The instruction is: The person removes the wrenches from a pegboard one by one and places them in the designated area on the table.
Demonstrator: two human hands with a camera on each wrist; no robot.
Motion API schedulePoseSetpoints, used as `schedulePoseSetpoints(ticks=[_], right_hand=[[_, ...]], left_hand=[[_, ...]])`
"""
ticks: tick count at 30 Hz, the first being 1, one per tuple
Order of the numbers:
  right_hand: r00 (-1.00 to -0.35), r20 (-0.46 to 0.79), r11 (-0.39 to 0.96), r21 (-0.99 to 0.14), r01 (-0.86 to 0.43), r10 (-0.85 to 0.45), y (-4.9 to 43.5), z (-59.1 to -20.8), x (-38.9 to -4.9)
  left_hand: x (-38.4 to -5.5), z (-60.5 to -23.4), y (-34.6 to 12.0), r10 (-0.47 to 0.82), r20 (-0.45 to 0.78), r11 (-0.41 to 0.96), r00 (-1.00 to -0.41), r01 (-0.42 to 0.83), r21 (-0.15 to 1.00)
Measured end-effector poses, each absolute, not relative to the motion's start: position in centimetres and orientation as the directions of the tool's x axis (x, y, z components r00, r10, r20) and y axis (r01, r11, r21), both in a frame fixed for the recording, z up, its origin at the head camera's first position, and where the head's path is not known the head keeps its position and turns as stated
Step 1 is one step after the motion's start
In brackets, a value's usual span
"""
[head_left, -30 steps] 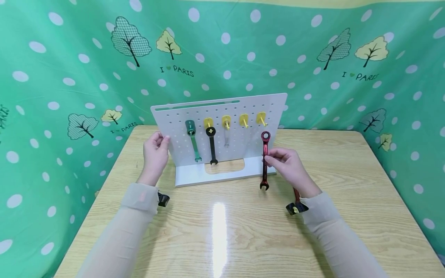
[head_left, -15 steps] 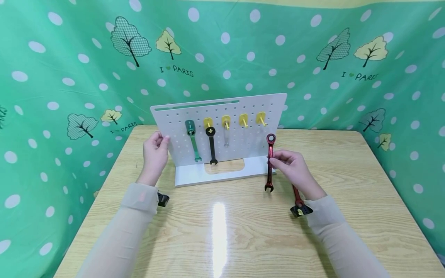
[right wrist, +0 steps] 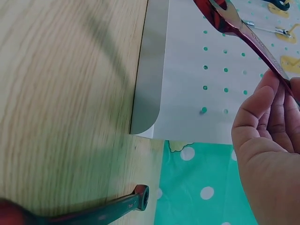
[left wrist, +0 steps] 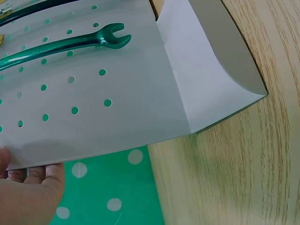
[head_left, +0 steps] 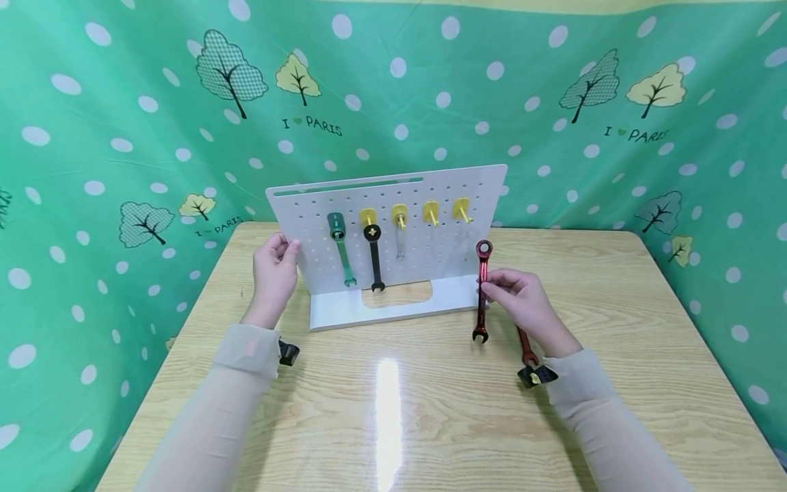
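My right hand pinches a red combination wrench by its shank, in front of the white pegboard's right side. The wrench stands nearly upright, ring end up, open end down, apart from the hooks. In the right wrist view its open end is at the top. My left hand grips the left edge of the pegboard, thumb in front and fingers behind. A green wrench, a black wrench and a thin silver wrench hang on the board.
Two yellow hooks at the board's right bear nothing. A second red wrench lies on the wooden table, partly hidden by the right wrist; its ring end shows in the right wrist view. A green curtain hangs behind.
My right hand and the red wrench have shifted right and slightly down, away from the rightmost hook. The left hand and the pegboard have stayed put.
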State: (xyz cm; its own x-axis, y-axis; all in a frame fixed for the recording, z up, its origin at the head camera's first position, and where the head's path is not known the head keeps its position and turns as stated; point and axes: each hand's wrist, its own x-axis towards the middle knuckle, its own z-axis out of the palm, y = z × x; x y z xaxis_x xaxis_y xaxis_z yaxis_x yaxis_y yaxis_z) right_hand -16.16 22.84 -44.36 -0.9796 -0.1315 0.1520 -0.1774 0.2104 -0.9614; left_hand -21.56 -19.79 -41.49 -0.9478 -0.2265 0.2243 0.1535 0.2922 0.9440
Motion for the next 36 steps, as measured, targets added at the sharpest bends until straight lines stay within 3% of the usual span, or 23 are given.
schedulePoseSetpoints(ticks=[36], right_hand=[[-0.99, 0.119, 0.216, -0.967, -0.134, -0.082, 25.0, -45.4, -15.1]], left_hand=[[-21.7, -41.7, -19.9, -0.229, 0.231, 0.299, -0.946, 0.157, 0.941]])
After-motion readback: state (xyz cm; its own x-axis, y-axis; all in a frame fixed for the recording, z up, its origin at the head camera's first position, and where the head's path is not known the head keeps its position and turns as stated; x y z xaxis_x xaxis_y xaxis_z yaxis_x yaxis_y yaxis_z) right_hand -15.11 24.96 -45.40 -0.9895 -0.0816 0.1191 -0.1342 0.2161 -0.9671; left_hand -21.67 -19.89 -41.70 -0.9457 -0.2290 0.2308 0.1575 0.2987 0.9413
